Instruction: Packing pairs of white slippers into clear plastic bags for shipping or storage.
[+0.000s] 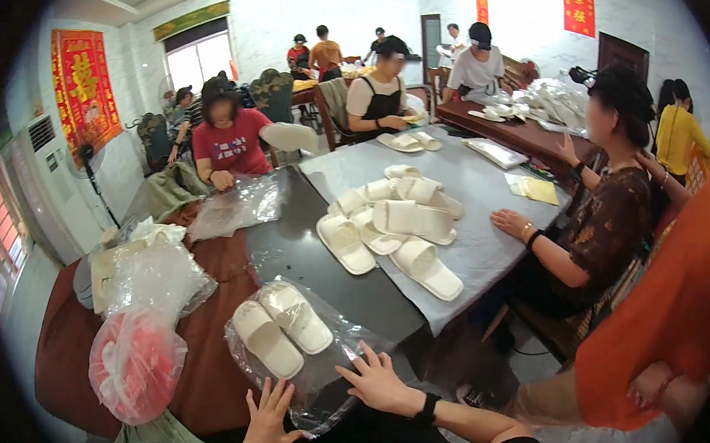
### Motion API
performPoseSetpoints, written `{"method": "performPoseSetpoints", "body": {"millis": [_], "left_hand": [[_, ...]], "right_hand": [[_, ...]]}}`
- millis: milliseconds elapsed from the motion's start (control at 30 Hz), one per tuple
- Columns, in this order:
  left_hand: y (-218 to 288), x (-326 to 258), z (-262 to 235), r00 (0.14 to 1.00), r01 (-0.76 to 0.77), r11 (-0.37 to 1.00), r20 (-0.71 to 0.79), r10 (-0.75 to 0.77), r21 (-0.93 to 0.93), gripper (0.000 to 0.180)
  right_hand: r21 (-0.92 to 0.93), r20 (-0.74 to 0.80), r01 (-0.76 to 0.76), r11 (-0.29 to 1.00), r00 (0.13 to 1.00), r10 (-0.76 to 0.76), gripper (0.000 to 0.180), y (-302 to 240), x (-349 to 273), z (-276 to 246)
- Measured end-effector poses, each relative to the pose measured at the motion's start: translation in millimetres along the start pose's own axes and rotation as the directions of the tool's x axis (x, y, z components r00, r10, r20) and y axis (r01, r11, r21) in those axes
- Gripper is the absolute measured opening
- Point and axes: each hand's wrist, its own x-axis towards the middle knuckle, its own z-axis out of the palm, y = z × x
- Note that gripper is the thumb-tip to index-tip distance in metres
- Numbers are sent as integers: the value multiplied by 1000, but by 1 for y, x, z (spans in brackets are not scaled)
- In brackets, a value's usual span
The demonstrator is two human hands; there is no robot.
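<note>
A pair of white slippers (pixel 268 339) lies side by side inside a clear plastic bag (pixel 329 376) at the near edge of the dark table. My left hand (pixel 269 420) rests at the bag's near left edge, fingers spread and touching the plastic by the slipper's end. My right hand (pixel 377 381) lies on the bag's right side, its fingers apart and flat on the film. Neither hand grips anything. Farther off, several loose white slippers (pixel 417 218) are heaped on a pale grey cloth (pixel 484 259).
Left of me sit a pink bundle in plastic (pixel 137 367) and clear bags (pixel 149 277) on brown cloth (pixel 66 349). A co-worker in red (pixel 241 144) handles plastic across the table; another (pixel 613 182) sits at the right. A person in orange (pixel 652 325) stands close on my right.
</note>
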Motion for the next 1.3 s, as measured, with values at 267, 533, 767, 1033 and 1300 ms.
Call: {"method": "performPoseSetpoints", "body": {"millis": [267, 533, 767, 1033, 1300], "left_hand": [[-15, 3, 26, 995, 31, 984, -100, -14, 176, 94], [-14, 11, 33, 997, 21, 987, -74, -9, 157, 67], [-31, -6, 9, 999, -15, 996, -38, 18, 84, 57], [-36, -16, 12, 989, -103, 989, -120, 90, -107, 54], [-43, -21, 19, 929, -72, 837, -342, -142, -542, 30]], "right_hand": [[173, -563, 52, 984, 825, 55, 49, 67, -18, -52], [-183, -97, 283, 942, 948, -303, 77, 98, 44, -45], [36, 198, 442, 896, 876, -440, 66, 96, 33, -22], [129, -13, 473, 872, 880, -475, 32, 111, 33, -10], [540, -93, 154, 827, 988, -123, 19, 103, 49, 1]]}}
